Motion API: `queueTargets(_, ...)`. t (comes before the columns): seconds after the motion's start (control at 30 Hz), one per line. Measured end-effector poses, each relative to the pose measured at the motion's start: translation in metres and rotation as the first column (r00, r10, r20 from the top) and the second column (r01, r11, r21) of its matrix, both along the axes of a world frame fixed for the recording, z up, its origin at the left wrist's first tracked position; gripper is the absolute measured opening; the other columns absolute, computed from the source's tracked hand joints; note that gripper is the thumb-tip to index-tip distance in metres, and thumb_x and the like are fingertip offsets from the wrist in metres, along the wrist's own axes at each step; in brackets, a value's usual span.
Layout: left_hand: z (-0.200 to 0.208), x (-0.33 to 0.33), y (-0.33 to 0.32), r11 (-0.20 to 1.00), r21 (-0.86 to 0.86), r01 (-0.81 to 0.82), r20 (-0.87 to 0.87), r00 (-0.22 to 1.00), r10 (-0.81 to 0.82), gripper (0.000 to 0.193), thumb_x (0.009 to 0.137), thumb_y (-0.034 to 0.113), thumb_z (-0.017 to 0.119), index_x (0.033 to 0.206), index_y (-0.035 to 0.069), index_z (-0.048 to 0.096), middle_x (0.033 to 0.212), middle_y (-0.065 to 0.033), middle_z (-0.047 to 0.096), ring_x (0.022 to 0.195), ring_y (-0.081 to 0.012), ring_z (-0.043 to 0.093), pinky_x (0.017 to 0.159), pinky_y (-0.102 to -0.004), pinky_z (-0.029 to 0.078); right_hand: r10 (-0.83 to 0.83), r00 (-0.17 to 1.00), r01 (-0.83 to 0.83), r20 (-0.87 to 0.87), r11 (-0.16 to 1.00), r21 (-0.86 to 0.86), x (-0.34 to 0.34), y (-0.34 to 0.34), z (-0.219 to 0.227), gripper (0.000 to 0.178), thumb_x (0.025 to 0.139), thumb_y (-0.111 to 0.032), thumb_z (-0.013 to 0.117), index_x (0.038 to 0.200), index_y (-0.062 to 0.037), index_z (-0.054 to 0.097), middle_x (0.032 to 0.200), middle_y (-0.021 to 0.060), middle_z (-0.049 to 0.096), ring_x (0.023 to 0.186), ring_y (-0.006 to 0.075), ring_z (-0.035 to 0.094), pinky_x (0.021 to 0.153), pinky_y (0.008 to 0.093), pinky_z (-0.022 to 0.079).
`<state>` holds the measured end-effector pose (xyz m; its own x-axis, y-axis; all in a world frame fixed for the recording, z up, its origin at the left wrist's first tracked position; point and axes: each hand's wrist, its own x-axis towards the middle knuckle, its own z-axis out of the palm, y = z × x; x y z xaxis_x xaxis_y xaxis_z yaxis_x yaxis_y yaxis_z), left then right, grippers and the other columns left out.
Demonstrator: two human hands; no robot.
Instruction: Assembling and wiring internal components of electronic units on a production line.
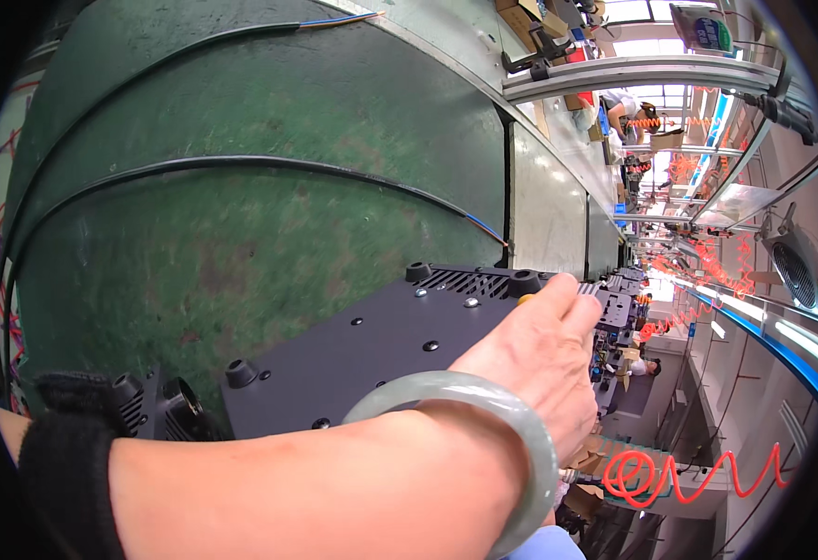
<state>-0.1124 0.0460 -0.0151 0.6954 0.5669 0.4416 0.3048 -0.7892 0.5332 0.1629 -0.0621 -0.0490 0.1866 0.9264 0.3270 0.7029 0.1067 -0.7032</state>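
Green worktop (213, 243), scuffed and stained brown in patches, is seen across the left and middle. Two black cables (213, 161) are laid over it in long curves from the left, inner wires, blue among them, being exposed at the ends toward the right. At lower left, a dark case (136, 411) with slots and a round opening is partly covered by the forearm, around which a black band (71, 467) is worn.

Just to the right of that case, a dark grey box (334, 355) is placed on the worktop, its flat face, dotted with screws and round black feet, turned to view. Its long axis is slanted from lower left to upper right, and its slotted end is pointed to the upper right. On the left wrist a pale green bangle (532, 448) is worn. The left hand (544, 364) is laid over the box's right end with fingers bent; whether the grip is clenched on anything cannot be told.

Farther right, the workshop is crossed by a metal rail (652, 70), with a person (619, 105) beyond it and red coiled hoses (629, 455) strung about. Print is borne by a green-and-white bag (708, 33) at upper right; a dark fan (795, 273) is mounted below.
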Motion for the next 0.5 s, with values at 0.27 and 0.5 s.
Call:
queueTargets(0.27,0.009,0.010,-0.009,0.991,-0.088,-0.105,-0.006,0.994,0.105,0.014,0.072,0.016,0.064,0.075,0.004,0.070,0.088,-0.0088,0.062,0.099,-0.0253,0.056,0.090,-0.0355,0.041,-0.003,1.000,0.003,0.001,0.998,0.056,-0.007,0.006,-0.004,0.042,0.109,-0.038,0.045,0.117,0.0013,0.058,0.114,0.0095,0.061,0.100,0.0158,0.058,0.089,0.0324,0.049)
queueTargets(0.5,0.011,0.012,-0.021,0.977,-0.155,-0.146,-0.017,0.989,0.145,0.016,0.069,0.010,0.074,0.083,0.002,0.071,0.106,-0.0053,0.066,0.105,-0.0256,0.056,0.100,-0.0395,0.040,0.074,0.997,-0.073,-0.013,0.996,0.045,-0.014,0.009,0.006,0.032,0.109,-0.024,0.045,0.116,0.0023,0.061,0.113,0.0116,0.064,0.100,0.0181,0.062,0.089,0.0335,0.052)
